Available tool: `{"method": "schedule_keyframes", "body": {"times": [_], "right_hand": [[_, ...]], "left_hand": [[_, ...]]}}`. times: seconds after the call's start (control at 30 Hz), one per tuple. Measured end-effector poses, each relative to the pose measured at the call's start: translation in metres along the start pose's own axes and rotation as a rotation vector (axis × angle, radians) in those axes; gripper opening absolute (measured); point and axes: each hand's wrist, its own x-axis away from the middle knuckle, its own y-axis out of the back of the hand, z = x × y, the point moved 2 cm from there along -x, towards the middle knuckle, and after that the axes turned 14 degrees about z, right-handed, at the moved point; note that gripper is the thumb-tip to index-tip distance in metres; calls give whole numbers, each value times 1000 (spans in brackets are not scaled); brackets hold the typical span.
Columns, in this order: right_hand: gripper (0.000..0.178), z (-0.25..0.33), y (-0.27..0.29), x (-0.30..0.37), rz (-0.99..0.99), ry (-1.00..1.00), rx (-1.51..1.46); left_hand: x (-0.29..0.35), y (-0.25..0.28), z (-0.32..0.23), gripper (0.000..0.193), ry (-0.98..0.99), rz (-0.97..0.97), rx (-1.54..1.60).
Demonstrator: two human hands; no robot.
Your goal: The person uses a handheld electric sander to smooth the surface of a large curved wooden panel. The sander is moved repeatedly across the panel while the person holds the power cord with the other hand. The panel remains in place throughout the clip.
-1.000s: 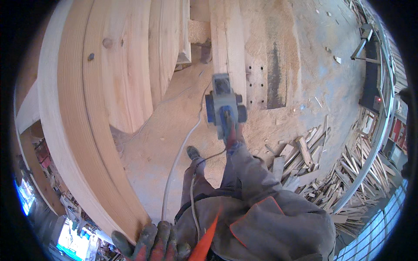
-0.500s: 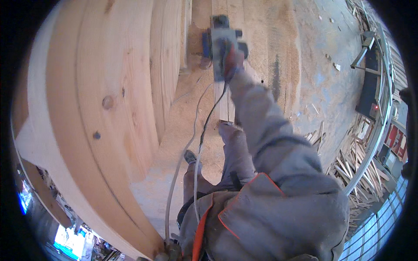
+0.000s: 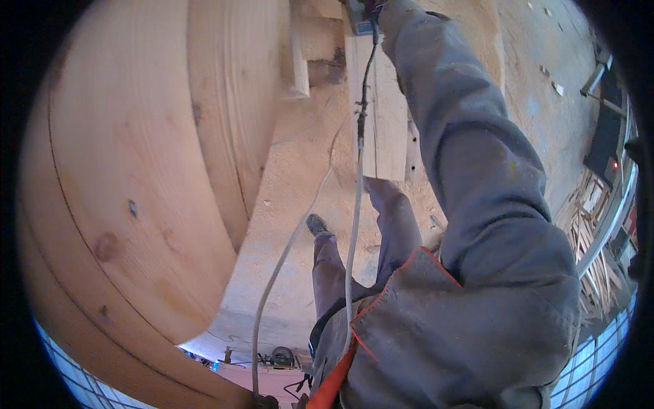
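Note:
At the top edge my right hand point(image 3: 376, 5), mostly cut off, is closed on what looks like an electric hand planer. Only the rear end of the planer point(image 3: 363, 26), dark with a blue part, shows. It sits over a pale timber beam point(image 3: 379, 133) that runs toward me. From its back a black cord point(image 3: 363, 95) joins a pale cable point(image 3: 357, 204) and comes down to my body. At the lower edge, by the end of a big plank, is a dark shape point(image 3: 266, 402) that may be my left hand; its fingers cannot be made out.
Large wide planks point(image 3: 136, 157) rise close on my left. Sawdust covers the floor point(image 3: 300, 163), where a second loop of pale cable point(image 3: 289, 245) hangs near my feet. Wood scraps point(image 3: 593, 238) are heaped at the right, beside a metal rail point(image 3: 603, 232).
My right hand and the planer have gone farther up, nearly out of the picture. The view has shifted; more of the beam's near end and the cord now show.

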Motion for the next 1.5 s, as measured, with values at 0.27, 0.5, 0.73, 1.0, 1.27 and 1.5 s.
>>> {"method": "schedule_keyframes", "body": {"times": [0.27, 0.5, 0.73, 1.0, 1.27, 1.5], "right_hand": [[54, -111, 13, 198, -27, -335, -31], [46, -308, -40, 480, -199, -215, -446], [51, -260, -24, 460, -99, -236, -343], [70, -90, 26, 170, -133, -344, -71], [60, -113, 31, 177, -77, -238, 17], [51, -220, -23, 417, -97, -296, -324]], "left_hand": [[-5, 12, 2, 68, -99, -140, -100], [-6, 17, -2, 56, -215, -161, -146], [-13, 16, -3, 50, -117, -143, -194], [-22, 14, 3, 51, -112, -156, -196], [-4, 4, 1, 51, -76, -170, -167], [-6, 14, -8, 51, -88, -143, -218]]}}
